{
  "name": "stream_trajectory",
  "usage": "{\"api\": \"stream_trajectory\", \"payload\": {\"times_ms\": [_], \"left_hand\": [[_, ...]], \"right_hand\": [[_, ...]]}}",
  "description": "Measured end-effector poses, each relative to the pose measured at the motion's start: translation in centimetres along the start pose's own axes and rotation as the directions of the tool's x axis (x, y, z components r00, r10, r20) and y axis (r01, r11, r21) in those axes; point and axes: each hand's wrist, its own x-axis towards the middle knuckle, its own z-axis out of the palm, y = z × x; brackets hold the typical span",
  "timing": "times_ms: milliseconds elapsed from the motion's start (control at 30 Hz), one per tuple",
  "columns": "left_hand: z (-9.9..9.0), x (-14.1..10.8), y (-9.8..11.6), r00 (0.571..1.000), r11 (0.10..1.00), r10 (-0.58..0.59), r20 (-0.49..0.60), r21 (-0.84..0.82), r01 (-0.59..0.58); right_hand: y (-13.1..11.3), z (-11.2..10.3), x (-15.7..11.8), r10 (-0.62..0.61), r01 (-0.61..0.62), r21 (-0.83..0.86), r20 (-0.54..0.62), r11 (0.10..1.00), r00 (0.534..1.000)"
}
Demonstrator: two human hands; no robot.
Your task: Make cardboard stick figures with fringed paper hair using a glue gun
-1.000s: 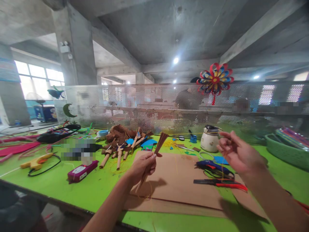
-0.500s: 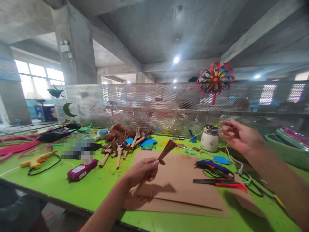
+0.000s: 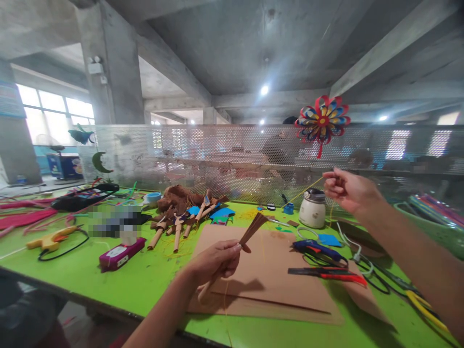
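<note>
My left hand (image 3: 217, 258) is closed around a brown paper roll whose pleated, fan-shaped end (image 3: 255, 226) sticks out past the thumb. The pale lower end of the roll (image 3: 206, 291) shows beneath the fist. Up on the right, the fingers of my right hand (image 3: 346, 188) pinch a yellow thread (image 3: 305, 190). It slants taut down leftwards towards the fan end; where it joins the paper I cannot make out. Under my left hand lies a cardboard sheet (image 3: 286, 285) on the green table.
A red-handled craft knife (image 3: 326, 274) and a blue glue gun (image 3: 319, 249) lie right of centre, near a white jar (image 3: 312, 211). Brown paper figures (image 3: 178, 234) are heaped behind. At left are a purple power strip (image 3: 123, 253) and a yellow glue gun (image 3: 50, 239). A perforated screen (image 3: 224, 145) stands behind.
My right hand has risen slightly and shifted a little left, still pinching the thread, which slants more steeply. My left hand keeps its hold on the paper roll. The view has shifted slightly.
</note>
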Motion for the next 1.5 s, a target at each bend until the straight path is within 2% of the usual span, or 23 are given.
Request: {"api": "stream_trajectory", "payload": {"times_ms": [67,167,233,300,367,467,500,567,700,867,933,1000,1067,1167,1233,1300,1333,1367,1400,1433,1500], "left_hand": [[-0.3,0.1,-0.2,0.999,0.997,0.008,-0.039,-0.073,-0.011],[-0.6,0.6,-0.3,0.99,0.985,0.034,-0.139,-0.164,-0.057],[-0.6,1.0,-0.3,0.971,0.972,0.063,-0.23,-0.206,-0.111],[-0.3,1.5,-0.2,0.946,0.959,0.103,-0.307,-0.223,-0.176],[0.2,1.9,0.0,0.923,0.947,0.14,-0.358,-0.226,-0.231],[1.0,2.4,0.5,0.9,0.923,0.139,-0.413,-0.275,-0.269],[1.3,2.5,0.7,0.896,0.912,0.132,-0.424,-0.302,-0.278],[1.8,2.7,1.2,0.895,0.892,0.126,-0.427,-0.346,-0.291],[2.5,2.8,1.8,0.899,0.872,0.121,-0.421,-0.387,-0.298],[3.2,3.1,1.9,0.886,0.852,0.144,-0.441,-0.399,-0.337],[3.5,3.2,1.9,0.883,0.846,0.187,-0.431,-0.386,-0.368],[3.8,3.3,2.0,0.883,0.84,0.217,-0.415,-0.382,-0.386],[3.9,3.3,2.3,0.885,0.835,0.223,-0.408,-0.388,-0.389],[3.7,3.3,2.7,0.888,0.834,0.222,-0.403,-0.394,-0.387],[3.4,3.1,3.0,0.897,0.83,0.235,-0.375,-0.403,-0.386],[3.4,2.8,3.4,0.917,0.825,0.249,-0.311,-0.427,-0.369],[3.5,2.7,3.6,0.928,0.823,0.256,-0.27,-0.443,-0.356],[3.7,2.5,3.7,0.937,0.821,0.263,-0.228,-0.457,-0.342],[4.1,2.4,3.9,0.943,0.819,0.271,-0.191,-0.469,-0.33],[4.4,2.2,4.1,0.946,0.817,0.282,-0.161,-0.477,-0.325],[5.2,1.9,4.6,0.941,0.81,0.312,-0.128,-0.481,-0.335]], "right_hand": [[-0.1,0.1,-1.6,0.069,-0.069,-0.005,0.063,0.998,0.996],[0.3,0.6,-5.5,0.053,-0.05,-0.029,0.111,0.998,0.992],[1.1,1.2,-9.0,0.085,-0.067,-0.13,0.141,0.989,0.986],[2.6,2.1,-12.7,0.206,-0.148,-0.276,0.195,0.95,0.959],[4.7,3.3,-16.0,0.353,-0.205,-0.403,0.337,0.892,0.873],[8.1,5.0,-19.4,0.519,-0.274,-0.499,0.462,0.822,0.719],[9.1,5.5,-20.1,0.555,-0.279,-0.53,0.481,0.801,0.678],[10.8,6.3,-21.1,0.581,-0.264,-0.568,0.497,0.78,0.645],[12.7,6.5,-21.9,0.603,-0.247,-0.617,0.473,0.747,0.642],[14.3,5.7,-22.4,0.661,-0.277,-0.663,0.438,0.695,0.609],[14.5,5.4,-22.5,0.637,-0.205,-0.684,0.467,0.7,0.614],[14.4,5.2,-22.6,0.579,-0.049,-0.704,0.539,0.708,0.612],[14.0,4.9,-22.7,0.535,0.124,-0.71,0.622,0.693,0.572],[13.0,4.3,-22.7,0.521,0.309,-0.698,0.699,0.646,0.489],[11.8,3.8,-22.3,0.407,0.44,-0.608,0.783,0.661,0.471],[9.8,3.5,-21.3,0.214,0.54,-0.482,0.849,0.69,0.483],[8.6,3.5,-20.7,0.171,0.533,-0.487,0.828,0.692,0.535],[7.3,3.6,-20.0,0.183,0.477,-0.544,0.769,0.69,0.612],[6.2,3.8,-19.3,0.219,0.37,-0.629,0.66,0.683,0.719],[5.2,4.2,-18.7,0.228,0.292,-0.646,0.596,0.705,0.77],[4.6,5.3,-18.0,0.254,0.15,-0.586,0.549,0.796,0.796]]}}
